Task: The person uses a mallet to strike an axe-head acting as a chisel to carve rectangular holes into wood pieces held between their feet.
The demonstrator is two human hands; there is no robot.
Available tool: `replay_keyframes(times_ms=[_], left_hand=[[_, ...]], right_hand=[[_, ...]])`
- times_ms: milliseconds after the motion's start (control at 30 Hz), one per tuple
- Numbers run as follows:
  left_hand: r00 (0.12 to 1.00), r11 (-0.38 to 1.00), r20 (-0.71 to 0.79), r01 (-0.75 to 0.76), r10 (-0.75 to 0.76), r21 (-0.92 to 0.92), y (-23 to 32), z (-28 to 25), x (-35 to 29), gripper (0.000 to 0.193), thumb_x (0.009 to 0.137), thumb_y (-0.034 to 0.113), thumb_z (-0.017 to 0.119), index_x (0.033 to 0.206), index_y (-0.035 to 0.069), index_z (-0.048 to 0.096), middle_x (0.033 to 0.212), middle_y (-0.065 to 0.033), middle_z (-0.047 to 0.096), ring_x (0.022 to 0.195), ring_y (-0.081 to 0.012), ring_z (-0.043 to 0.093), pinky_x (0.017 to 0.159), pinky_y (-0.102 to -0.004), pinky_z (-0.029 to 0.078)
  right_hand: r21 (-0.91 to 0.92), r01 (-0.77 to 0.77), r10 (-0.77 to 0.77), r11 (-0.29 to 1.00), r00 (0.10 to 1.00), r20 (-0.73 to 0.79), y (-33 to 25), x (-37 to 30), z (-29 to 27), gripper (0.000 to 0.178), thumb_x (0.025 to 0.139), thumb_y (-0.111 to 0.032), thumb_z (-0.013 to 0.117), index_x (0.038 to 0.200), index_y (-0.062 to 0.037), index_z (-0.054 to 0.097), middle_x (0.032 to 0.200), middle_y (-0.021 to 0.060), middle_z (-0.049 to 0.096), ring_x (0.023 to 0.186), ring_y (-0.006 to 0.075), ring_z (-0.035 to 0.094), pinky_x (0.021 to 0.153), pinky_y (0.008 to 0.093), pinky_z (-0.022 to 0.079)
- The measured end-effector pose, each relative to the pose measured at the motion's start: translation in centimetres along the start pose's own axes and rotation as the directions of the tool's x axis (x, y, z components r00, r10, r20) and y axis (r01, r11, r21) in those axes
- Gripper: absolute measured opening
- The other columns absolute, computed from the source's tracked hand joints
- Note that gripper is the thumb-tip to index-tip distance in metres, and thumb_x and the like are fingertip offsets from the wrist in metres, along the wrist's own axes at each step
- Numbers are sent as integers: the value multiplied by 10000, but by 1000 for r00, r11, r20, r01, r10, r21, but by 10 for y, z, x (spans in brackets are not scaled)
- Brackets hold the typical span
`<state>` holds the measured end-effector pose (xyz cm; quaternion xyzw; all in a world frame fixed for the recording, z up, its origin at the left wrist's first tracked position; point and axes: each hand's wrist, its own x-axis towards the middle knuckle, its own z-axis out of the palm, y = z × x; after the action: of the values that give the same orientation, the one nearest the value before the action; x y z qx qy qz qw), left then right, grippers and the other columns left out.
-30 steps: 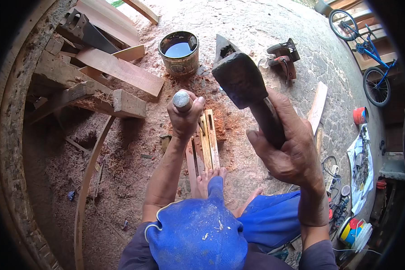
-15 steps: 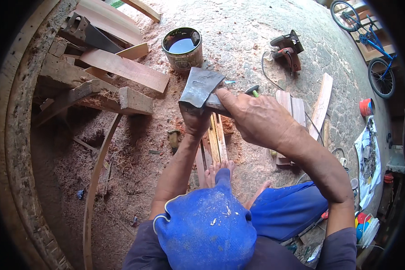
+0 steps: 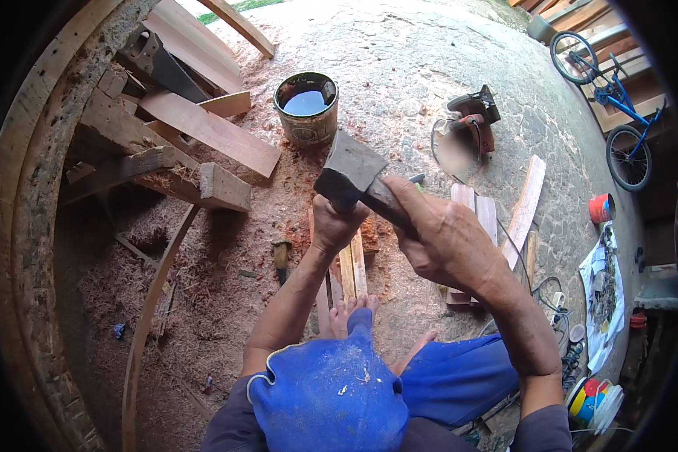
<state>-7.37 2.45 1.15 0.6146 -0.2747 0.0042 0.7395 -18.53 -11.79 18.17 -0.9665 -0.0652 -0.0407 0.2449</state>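
Observation:
My right hand [image 3: 456,233] is closed around the wooden handle [image 3: 388,203] of a hatchet, close behind its grey metal head [image 3: 354,162]. Just below that head my left hand [image 3: 335,226] is a fist around a short, dark upright piece; only its top shows, so its kind is unclear. The hatchet head overlaps this piece in view, and I cannot tell whether they touch. Beneath the fist, narrow light wooden strips [image 3: 352,264] run along the ground, with my bare foot [image 3: 350,309] on their near end. Whatever lies under my left fist is hidden.
A bucket of dark liquid [image 3: 306,124] stands ahead. To the left are a handsaw [image 3: 166,71], boards [image 3: 211,132] and a heavy timber [image 3: 222,184]. A corded power saw [image 3: 478,124], planks [image 3: 526,200] and a blue bicycle [image 3: 618,94] are at right. Shavings [image 3: 181,301] cover the ground.
The hatchet head has shifted slightly right and down and turned a little, baring the top of the dark piece in my left fist. The whole view has tilted somewhat.

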Motion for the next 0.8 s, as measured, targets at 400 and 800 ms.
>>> replay_keyframes(times_ms=[400, 800], left_hand=[[952, 959, 229, -239, 202, 149, 23, -7, -73, 183, 737, 54, 786, 721, 79, 606, 669, -63, 625, 596, -167, 634, 572, -307, 499], [975, 972, -82, 197, -208, -124, 16, -28, 10, 159, 838, 24, 734, 762, 55, 598, 662, 40, 575, 605, -35, 535, 558, -223, 441]], right_hand=[[226, -319, 294, 920, 946, 136, 23, -36, 39, 596, 867, -77, 640, 1428, -43, 441, 967, 257, 681, 926, 388, 704, 834, 473, 535], [631, -423, 497, 651, 865, 67, 28, -68, 52, 662, 880, -97, 701, 1486, -29, 444, 866, 3, 567, 783, 98, 560, 716, 279, 481]])
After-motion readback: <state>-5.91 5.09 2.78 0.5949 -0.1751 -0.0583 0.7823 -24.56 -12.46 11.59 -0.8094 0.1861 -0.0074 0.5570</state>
